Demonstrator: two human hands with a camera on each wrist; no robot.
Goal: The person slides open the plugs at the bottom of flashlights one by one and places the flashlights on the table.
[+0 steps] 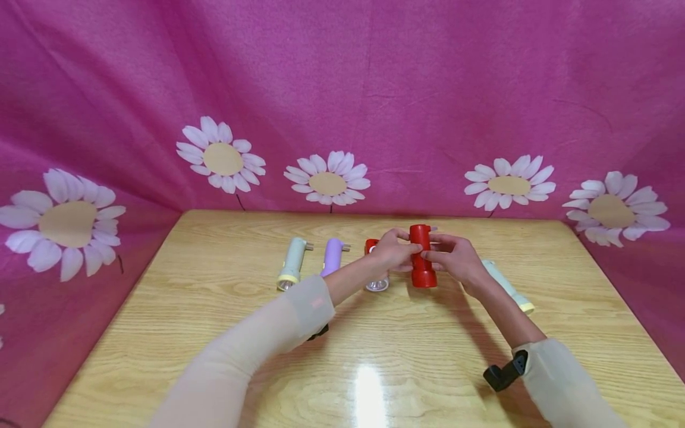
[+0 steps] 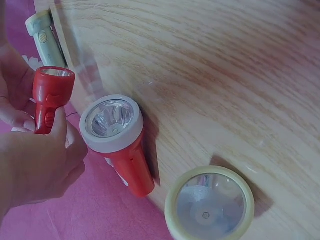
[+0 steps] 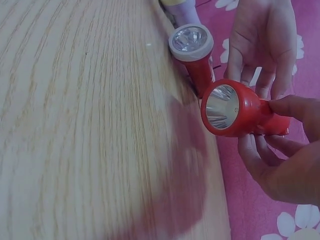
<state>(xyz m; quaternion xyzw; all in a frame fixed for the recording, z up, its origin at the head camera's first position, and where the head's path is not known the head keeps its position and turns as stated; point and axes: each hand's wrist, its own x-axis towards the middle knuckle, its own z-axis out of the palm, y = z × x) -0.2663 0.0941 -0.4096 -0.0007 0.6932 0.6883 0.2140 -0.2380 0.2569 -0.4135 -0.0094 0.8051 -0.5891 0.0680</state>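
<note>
Both hands hold a red flashlight (image 1: 424,261) above the table, its wide head downward and its plug prongs at the top in the head view. My left hand (image 1: 395,251) grips it from the left, thumb across the body. From the right, my right hand (image 1: 455,257) pinches the same body between thumb and fingers. The lens of this flashlight (image 3: 222,107) faces the right wrist camera. Close to the left hand lies a second red flashlight (image 2: 132,170) with a white rim, partly hidden by that hand in the head view.
Left of the hands lie a purple flashlight (image 1: 333,255), partly covered by the left forearm, and a pale green flashlight (image 1: 293,261). Another pale green flashlight (image 1: 508,285) lies beside the right forearm. A pink flowered cloth (image 1: 407,119) hangs behind the wooden table (image 1: 428,368).
</note>
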